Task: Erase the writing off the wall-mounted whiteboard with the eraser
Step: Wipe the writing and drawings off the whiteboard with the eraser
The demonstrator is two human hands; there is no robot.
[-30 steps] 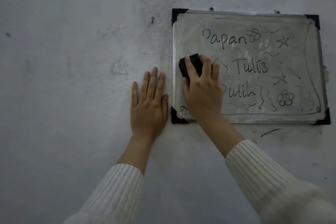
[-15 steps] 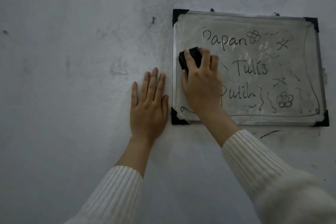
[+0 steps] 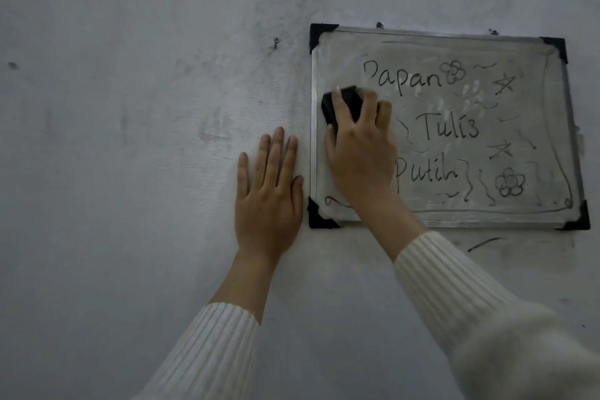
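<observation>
Nearest are 2 white ribbed sleeves [image 3: 454,295]; the left hand [image 3: 268,195] lies flat on the grey wall [image 3: 130,172], fingers spread and released, holding nothing, just beside the board's lower left corner, where it was 1 second ago. The right hand [image 3: 360,153] is clenched around the black eraser [image 3: 342,104], pressing it to the whiteboard [image 3: 535,101] in its upper left part; since the earlier frames hand and eraser have climbed from the board's middle height to just under the "P" of "Papan", and the start of "Putih", once hidden behind the knuckles, now shows. The writing [image 3: 449,125] is still there: 3 words, 2 flowers, 2 stars, squiggles and a wavy border. Beyond, a screw [image 3: 276,41] sits in the wall left of the board's top corner.
</observation>
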